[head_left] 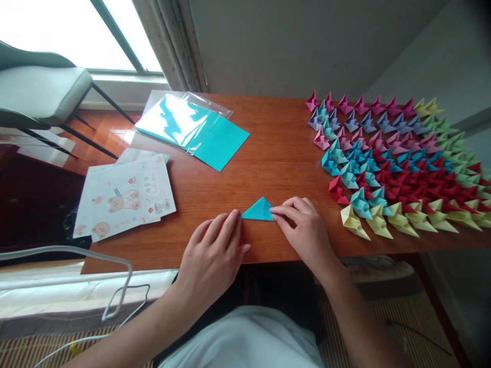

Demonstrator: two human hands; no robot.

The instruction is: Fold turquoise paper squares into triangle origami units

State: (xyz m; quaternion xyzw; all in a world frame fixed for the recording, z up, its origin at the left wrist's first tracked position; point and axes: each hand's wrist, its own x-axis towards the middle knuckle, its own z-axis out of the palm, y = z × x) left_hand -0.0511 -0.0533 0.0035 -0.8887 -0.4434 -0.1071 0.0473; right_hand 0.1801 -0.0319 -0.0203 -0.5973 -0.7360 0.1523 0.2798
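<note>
A small blue paper triangle (258, 210), folded and with a crease down from its peak, lies on the wooden table near the front edge. My right hand (307, 227) pinches its right corner between thumb and fingers. At the opposite corner, my left hand (217, 248) rests on the table with fingers stretched out and thumb apart, the fingertips touching or just beside the paper's tip. The underside of the triangle is hidden.
Rows of folded paper figures (399, 176) in several colours cover the right of the table (276, 148). Blue paper sheets (222, 140) in a clear sleeve lie at the back left. Printed bear sheets (130, 197) sit in front of them. A chair (46, 89) stands beyond.
</note>
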